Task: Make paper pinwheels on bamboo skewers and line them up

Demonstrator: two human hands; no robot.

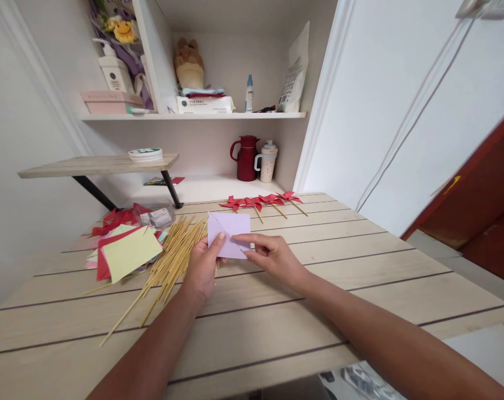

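Note:
A pale lilac square of paper [231, 228] with a diagonal crease is held up just above the wooden table [360, 261]. My left hand [204, 266] grips its lower left edge with thumb on top. My right hand [271, 256] pinches its lower right part, forefinger laid across the paper. A heap of thin wooden sticks [172, 258] lies just left of my left hand. A stack of coloured paper sheets [127, 253], yellow on top, lies further left.
Several red paper pinwheels on sticks [262, 203] lie in a row at the table's far edge. Red paper scraps [116, 216] and a small clear packet [158, 218] sit at the back left. Behind stand a red jug [246, 158], a mug [267, 162] and shelves.

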